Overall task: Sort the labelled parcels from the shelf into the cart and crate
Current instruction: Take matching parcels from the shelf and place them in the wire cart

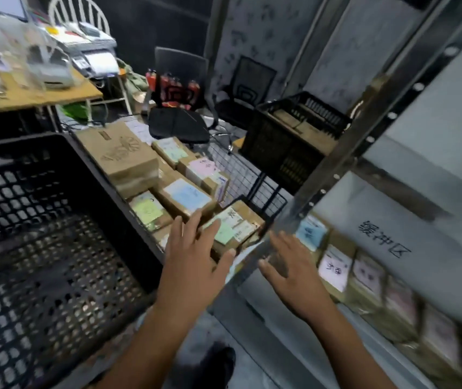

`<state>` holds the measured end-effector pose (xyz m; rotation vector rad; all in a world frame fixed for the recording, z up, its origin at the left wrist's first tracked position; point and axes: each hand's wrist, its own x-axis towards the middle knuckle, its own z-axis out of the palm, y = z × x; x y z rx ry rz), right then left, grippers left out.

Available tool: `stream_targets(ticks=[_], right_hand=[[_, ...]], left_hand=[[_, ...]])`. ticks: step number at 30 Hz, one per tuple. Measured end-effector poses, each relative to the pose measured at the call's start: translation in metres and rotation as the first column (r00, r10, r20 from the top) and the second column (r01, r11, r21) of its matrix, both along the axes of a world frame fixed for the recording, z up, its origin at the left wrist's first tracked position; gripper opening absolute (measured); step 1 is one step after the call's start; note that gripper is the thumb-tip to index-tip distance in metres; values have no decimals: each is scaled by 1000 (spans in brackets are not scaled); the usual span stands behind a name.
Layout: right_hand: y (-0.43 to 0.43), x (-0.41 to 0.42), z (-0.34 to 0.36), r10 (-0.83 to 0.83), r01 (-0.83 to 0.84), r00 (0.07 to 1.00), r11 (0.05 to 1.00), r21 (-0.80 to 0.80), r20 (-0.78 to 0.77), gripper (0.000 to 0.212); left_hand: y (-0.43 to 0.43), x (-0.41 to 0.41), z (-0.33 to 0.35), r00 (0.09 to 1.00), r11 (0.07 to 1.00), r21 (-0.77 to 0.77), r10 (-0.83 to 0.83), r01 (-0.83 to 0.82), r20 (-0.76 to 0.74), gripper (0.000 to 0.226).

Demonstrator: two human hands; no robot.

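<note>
Sorting in progress: a person's left hand (196, 262), fingers spread and straight, lies against a green-labelled parcel (235, 227). The parcel is perched at the near right corner of the wire cart (255, 175), tilted on top of other boxes and close to the cart's rim. The right hand (294, 270), fingers likewise apart and holding nothing, hovers in front of the shelf (350, 153) upright. It is near the row of labelled parcels (335, 266) standing along the shelf's front edge. The black crate (55, 192) sits to the left, against the cart.

The main risk appears to be the corner parcel. Tilted and not gripped, it could slide over the rim to the floor if the hand nudges it or leaves it before it settles. A hasty reach could also knock the right hand against the steel upright. The labels are too blurred here to read, and a quick glance at one could send a parcel to the wrong container.
</note>
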<state>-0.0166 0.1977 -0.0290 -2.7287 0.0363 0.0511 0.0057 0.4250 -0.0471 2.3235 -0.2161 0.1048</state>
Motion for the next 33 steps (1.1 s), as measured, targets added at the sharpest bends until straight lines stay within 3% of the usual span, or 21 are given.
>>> stream_targets(ticks=[5, 9, 12, 17, 24, 33], right_hand=[[-47, -55, 5, -175, 176, 984, 984, -5, 40, 85], [-89, -105, 3, -268, 269, 962, 963, -4, 53, 95], [-124, -145, -2, -337, 335, 936, 942, 35, 100, 89], [-194, -228, 2, -424, 423, 905, 906, 30, 48, 96], [-297, -360, -6, -629, 621, 776, 776, 108, 53, 85], [-382, -514, -13, -838, 815, 540, 544, 198, 80, 77]], left_hand=[[-65, -34, 0, 974, 971, 83, -227, 226, -3, 81], [-112, -62, 6, 932, 920, 153, -359, 362, -47, 78], [-151, -87, 15, 902, 876, 219, -428, 429, -51, 88], [-236, -146, 26, 865, 851, 162, -499, 500, -48, 91], [-360, -238, 30, 789, 752, 267, -612, 603, -60, 86], [-505, -344, 25, 600, 548, 300, -792, 781, -112, 83]])
